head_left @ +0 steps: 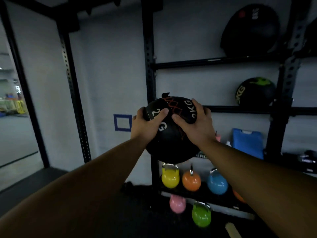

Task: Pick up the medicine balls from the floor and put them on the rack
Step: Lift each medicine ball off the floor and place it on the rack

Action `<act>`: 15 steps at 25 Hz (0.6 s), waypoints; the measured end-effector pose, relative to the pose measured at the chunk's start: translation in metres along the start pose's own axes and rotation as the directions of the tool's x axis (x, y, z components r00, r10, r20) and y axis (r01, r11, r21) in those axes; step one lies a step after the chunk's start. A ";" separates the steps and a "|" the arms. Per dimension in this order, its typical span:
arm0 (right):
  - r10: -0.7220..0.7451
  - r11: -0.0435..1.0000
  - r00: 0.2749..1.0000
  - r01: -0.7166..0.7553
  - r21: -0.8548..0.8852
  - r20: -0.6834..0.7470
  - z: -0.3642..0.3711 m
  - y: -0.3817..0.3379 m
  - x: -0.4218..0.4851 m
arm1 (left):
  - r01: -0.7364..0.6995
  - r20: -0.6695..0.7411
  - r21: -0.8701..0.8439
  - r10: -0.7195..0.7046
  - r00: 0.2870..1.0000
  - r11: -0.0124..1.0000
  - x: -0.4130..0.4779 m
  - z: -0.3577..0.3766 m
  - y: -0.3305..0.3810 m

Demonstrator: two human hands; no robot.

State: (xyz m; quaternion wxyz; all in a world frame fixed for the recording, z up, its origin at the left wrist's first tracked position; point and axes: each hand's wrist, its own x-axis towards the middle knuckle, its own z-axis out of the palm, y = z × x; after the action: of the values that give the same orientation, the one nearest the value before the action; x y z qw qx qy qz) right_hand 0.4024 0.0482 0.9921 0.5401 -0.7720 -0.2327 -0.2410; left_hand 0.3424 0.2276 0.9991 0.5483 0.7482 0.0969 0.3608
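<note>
A black medicine ball (171, 145) marked 2KG, with red lacing, is held up in front of me at the left end of the black rack (223, 61). My left hand (147, 123) grips its left side and my right hand (195, 124) grips its upper right. The ball is level with the rack's middle shelf bar (240, 109). On that middle shelf sits a smaller black ball with green markings (255, 91). A large black ball (250, 31) rests on the top shelf.
Coloured kettlebells stand low on the rack: yellow (170, 177), orange (191, 181), blue (217, 183), pink (177, 203), green (201, 215). A blue clipboard (247, 143) leans on a lower shelf. Black uprights (148, 48) frame the grey wall; a mirror (12, 100) is at left.
</note>
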 end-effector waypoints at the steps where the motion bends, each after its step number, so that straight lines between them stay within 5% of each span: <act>1: -0.026 1.000 0.999 0.027 0.006 -0.021 -0.004 0.000 0.021 | -0.040 -0.008 0.000 0.040 0.999 0.999 0.018 0.011 0.010; 9: -0.132 0.991 0.991 0.132 0.023 0.005 0.013 0.079 0.211 | -0.108 -0.098 -0.026 0.105 0.990 0.994 0.180 0.121 -0.002; 15: -0.083 0.996 0.996 0.082 0.039 0.021 0.082 0.159 0.329 | -0.133 -0.095 0.010 0.134 0.986 0.991 0.311 0.178 -0.053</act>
State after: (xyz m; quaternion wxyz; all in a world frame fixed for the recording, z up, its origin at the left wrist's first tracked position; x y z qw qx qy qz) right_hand 0.7655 0.1090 1.0580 0.5416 -0.7542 -0.2750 -0.2497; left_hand 0.6946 0.2822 1.0618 0.5161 0.7361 0.0733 0.4318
